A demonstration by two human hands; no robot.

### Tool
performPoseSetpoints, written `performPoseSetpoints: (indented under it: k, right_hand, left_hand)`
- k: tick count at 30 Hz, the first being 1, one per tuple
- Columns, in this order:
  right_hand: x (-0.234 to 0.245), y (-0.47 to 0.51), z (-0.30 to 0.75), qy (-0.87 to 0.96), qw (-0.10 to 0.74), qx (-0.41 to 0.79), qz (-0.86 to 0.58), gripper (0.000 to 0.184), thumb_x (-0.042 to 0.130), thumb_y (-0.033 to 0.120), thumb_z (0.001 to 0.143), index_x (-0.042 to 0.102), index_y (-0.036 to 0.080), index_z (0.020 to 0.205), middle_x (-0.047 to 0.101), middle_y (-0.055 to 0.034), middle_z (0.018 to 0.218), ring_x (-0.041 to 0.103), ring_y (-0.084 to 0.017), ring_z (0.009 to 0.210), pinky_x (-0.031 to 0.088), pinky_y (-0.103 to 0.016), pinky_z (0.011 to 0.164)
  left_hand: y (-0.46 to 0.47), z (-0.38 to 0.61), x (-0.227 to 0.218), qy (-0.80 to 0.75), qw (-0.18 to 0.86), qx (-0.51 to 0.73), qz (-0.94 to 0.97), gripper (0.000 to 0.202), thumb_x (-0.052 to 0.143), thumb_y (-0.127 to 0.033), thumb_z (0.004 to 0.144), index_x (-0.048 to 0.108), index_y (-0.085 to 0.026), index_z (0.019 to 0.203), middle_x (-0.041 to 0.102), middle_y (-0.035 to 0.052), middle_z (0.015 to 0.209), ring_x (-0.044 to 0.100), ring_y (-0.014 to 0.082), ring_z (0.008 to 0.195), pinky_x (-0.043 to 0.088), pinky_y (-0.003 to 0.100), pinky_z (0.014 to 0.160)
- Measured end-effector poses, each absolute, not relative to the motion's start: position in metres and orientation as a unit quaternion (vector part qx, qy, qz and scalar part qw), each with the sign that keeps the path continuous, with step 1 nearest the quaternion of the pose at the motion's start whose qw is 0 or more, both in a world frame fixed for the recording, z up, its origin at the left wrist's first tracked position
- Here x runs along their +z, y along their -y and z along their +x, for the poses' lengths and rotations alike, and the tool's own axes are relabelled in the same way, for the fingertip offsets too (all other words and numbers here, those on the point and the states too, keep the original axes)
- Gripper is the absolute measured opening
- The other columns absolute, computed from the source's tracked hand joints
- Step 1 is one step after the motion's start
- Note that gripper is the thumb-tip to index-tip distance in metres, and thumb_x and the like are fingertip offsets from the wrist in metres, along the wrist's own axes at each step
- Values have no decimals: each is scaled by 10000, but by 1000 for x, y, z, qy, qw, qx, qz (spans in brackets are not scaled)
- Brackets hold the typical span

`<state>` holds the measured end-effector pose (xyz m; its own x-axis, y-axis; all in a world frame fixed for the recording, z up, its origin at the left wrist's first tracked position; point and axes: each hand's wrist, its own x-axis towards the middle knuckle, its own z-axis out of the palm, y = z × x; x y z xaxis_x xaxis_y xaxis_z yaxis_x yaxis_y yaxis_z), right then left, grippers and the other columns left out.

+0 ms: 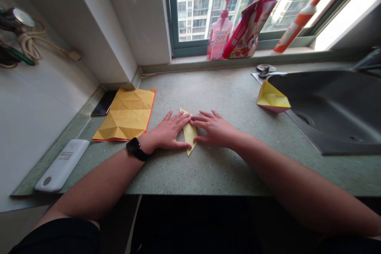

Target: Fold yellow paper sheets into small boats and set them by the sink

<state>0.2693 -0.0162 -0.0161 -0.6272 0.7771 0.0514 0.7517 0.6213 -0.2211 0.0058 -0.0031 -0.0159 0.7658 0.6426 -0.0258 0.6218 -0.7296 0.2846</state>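
Observation:
A narrow pointed piece of folded yellow paper (pixel 189 133) lies on the speckled green-grey countertop (pixel 226 87) between my hands. My left hand (pixel 168 131) rests flat on its left side, fingers spread, with a black watch on the wrist. My right hand (pixel 214 129) lies flat against its right side, and the fingertips of both hands nearly meet over it. Left of my left hand lies a creased yellow sheet with orange-red edges (pixel 126 115). A folded yellow and pink paper shape (pixel 273 97) sits to the right, by the sink.
A black phone (pixel 104 103) lies partly under the creased sheet, and a white remote control (pixel 62 165) lies near the front left edge. A dark sink (pixel 333 107) fills the right side. Pink and orange bottles (pixel 219 33) and a red pouch (pixel 249 24) stand on the windowsill.

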Motion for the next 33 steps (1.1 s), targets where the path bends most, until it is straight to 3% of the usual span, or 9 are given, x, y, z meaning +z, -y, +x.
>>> performPoseSetpoints:
  k: [9,14,16,21,27,33]
  right_hand:
    - [-21,15,273,899,82,90,-422,729,768,620,930,626,330,1583,548,-80,1695,424,-455,1599,321,-747,1284]
    - [-20,15,272,900,74,90,-419,726,759,611,944,615,314,1591,539,-85,1702,398,-453,1616,318,-750,1286]
    - [-21,16,272,901,76,89,-417,726,757,607,947,612,307,1592,540,-92,1700,404,-456,1612,329,-751,1279]
    - [-22,15,273,903,79,89,-414,671,740,589,963,630,320,1567,540,-81,1702,434,-447,1595,343,-741,1273]
    - [-20,17,270,900,84,77,-421,633,772,583,943,683,319,1511,585,-73,1665,483,-442,1562,356,-729,1270]
    - [-15,33,265,902,96,35,-420,282,766,417,965,835,313,1218,778,-56,1415,660,-383,1380,406,-648,1248]
  left_hand:
    - [2,5,-16,-340,144,19,929,1240,702,-866,861,190,-212,1782,210,199,1834,148,400,1724,-34,633,1381]
    - [2,7,-14,-356,142,8,924,1265,736,-883,816,249,-209,1770,186,206,1838,118,435,1722,-29,676,1370]
    - [1,7,-14,-358,141,15,923,1207,734,-869,831,297,-227,1755,207,196,1836,142,434,1718,-9,678,1372]
    - [-3,8,-17,-394,137,65,906,770,577,-706,1039,472,-259,1658,349,163,1797,291,376,1687,71,681,1371]
    - [-5,8,-20,-417,132,68,897,792,598,-734,1008,483,-276,1644,356,149,1796,262,396,1692,29,703,1363]
    - [-4,9,-18,-423,142,61,893,806,615,-735,996,472,-285,1649,344,144,1803,233,404,1699,13,714,1360]
